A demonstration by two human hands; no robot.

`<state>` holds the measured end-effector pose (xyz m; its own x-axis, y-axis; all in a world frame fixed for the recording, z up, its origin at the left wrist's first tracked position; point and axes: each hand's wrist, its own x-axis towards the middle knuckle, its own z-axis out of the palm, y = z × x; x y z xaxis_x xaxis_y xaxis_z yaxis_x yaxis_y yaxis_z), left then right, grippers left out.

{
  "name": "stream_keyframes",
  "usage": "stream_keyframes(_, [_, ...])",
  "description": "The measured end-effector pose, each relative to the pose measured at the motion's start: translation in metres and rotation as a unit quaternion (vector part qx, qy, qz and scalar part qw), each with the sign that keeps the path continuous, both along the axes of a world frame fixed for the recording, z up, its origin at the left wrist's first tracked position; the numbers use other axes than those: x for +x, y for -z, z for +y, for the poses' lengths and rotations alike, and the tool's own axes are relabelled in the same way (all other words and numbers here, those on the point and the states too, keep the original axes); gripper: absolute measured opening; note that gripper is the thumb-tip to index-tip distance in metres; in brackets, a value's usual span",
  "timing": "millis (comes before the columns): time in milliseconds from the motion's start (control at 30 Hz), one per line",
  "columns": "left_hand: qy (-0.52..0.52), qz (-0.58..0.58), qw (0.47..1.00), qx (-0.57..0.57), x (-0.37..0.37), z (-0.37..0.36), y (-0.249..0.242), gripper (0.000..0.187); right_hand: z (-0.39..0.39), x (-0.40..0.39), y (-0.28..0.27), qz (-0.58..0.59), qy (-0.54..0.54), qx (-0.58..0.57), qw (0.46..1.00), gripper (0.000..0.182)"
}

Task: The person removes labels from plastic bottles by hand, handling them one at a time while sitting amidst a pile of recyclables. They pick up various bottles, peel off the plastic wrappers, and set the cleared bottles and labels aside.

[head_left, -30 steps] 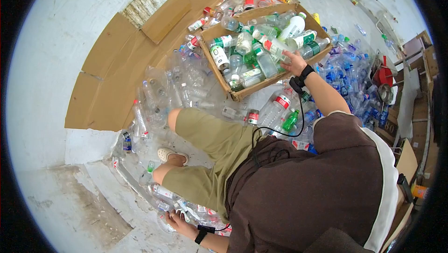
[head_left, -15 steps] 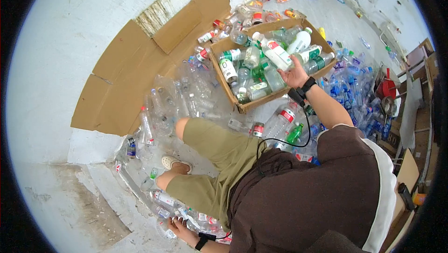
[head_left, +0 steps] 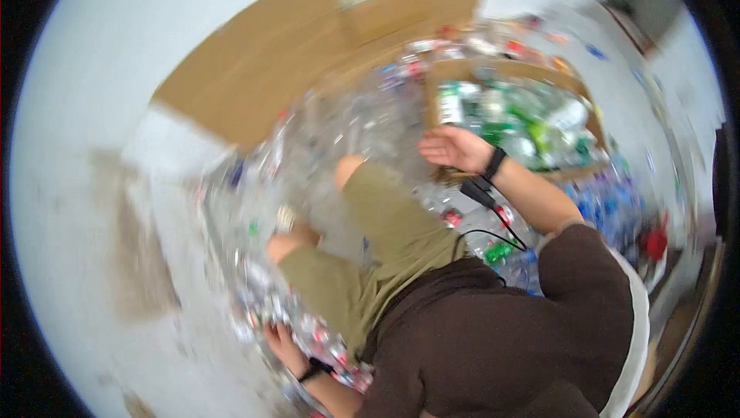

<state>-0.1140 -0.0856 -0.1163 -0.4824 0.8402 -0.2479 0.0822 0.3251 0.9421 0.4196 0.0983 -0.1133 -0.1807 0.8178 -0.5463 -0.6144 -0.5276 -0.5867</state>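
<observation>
- Our right hand (head_left: pixel 455 147) hangs empty, fingers loosely spread, just short of the cardboard box (head_left: pixel 462 71) of bottles (head_left: pixel 532 121) lying beyond it.
- Our left hand (head_left: pixel 284 343) is down in the floor bottles (head_left: pixel 254 295); too blurry to tell its grip.

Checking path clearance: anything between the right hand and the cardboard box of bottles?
Nothing visible. The right hand hangs empty and open at the near edge of the brown cardboard box of plastic bottles, with no object between them. The frame is motion-blurred, so small items cannot be ruled out.
</observation>
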Motion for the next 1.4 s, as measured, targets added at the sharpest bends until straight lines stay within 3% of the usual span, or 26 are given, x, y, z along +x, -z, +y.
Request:
stream_keyframes(67, [-0.01, 0.018, 1.0, -0.007, -0.02, -0.01, 0.02, 0.043, -0.002, -0.05, -0.003, 0.022, -0.088, -0.003, 0.996, 0.034])
stream_keyframes(100, [-0.022, 0.081, 0.995, -0.052, -0.011, -0.005, 0.0, 0.041, 0.001, -0.076, -0.005, 0.026, -0.121, 0.012, 0.992, 0.034])
stream_keyframes(133, [-0.037, 0.064, 0.996, -0.05, -0.016, -0.004, 0.003, 0.039, 0.004, -0.099, -0.006, 0.056, -0.159, 0.017, 0.985, 0.034])
stream_keyframes(167, [0.0, 0.116, 0.992, -0.046, -0.037, -0.008, 0.032, 0.037, 0.01, -0.116, -0.01, 0.081, -0.18, 0.026, 0.98, 0.034])
stream_keyframes(333, [-0.003, 0.099, 0.992, -0.073, -0.039, 0.027, 0.033, 0.038, 0.049, -0.202, -0.017, 0.072, -0.288, 0.016, 0.955, 0.027])
stream_keyframes(467, [0.038, 0.075, 0.992, -0.093, -0.065, 0.075, 0.063, 0.037, 0.095, -0.275, 0.013, 0.078, -0.343, -0.008, 0.936, 0.024])
stream_keyframes(533, [0.063, 0.08, 0.987, -0.123, -0.074, 0.11, 0.076, 0.037, 0.121, -0.312, 0.04, 0.1, -0.361, -0.083, 0.924, 0.022])
stream_keyframes(633, [0.102, 0.071, 0.98, -0.155, -0.099, 0.169, 0.115, 0.037, 0.161, -0.365, 0.097, 0.139, -0.366, -0.119, 0.912, 0.023])
stream_keyframes(800, [0.148, 0.145, 0.96, -0.188, -0.159, 0.29, 0.205, 0.047, 0.208, -0.402, 0.174, 0.09, -0.251, -0.251, 0.93, 0.016])
stream_keyframes(900, [0.135, 0.187, 0.954, -0.189, -0.202, 0.379, 0.256, 0.054, 0.232, -0.409, 0.177, 0.108, -0.269, -0.233, 0.928, 0.016])
stream_keyframes(1033, [0.122, 0.35, 0.908, -0.194, -0.284, 0.497, 0.312, 0.073, 0.265, -0.413, 0.159, 0.095, -0.274, -0.273, 0.918, 0.018])
stream_keyframes(1233, [0.037, 0.6, 0.789, -0.13, -0.36, 0.643, 0.305, 0.08, 0.287, -0.394, 0.16, 0.041, -0.195, -0.333, 0.922, 0.021])
stream_keyframes(1333, [0.047, 0.623, 0.769, -0.135, -0.409, 0.69, 0.314, 0.079, 0.282, -0.386, 0.161, 0.056, -0.155, -0.371, 0.914, 0.022])
stream_keyframes(1400, [0.093, 0.673, 0.723, -0.129, -0.431, 0.709, 0.327, 0.079, 0.279, -0.384, 0.162, 0.049, -0.161, -0.384, 0.908, 0.022])
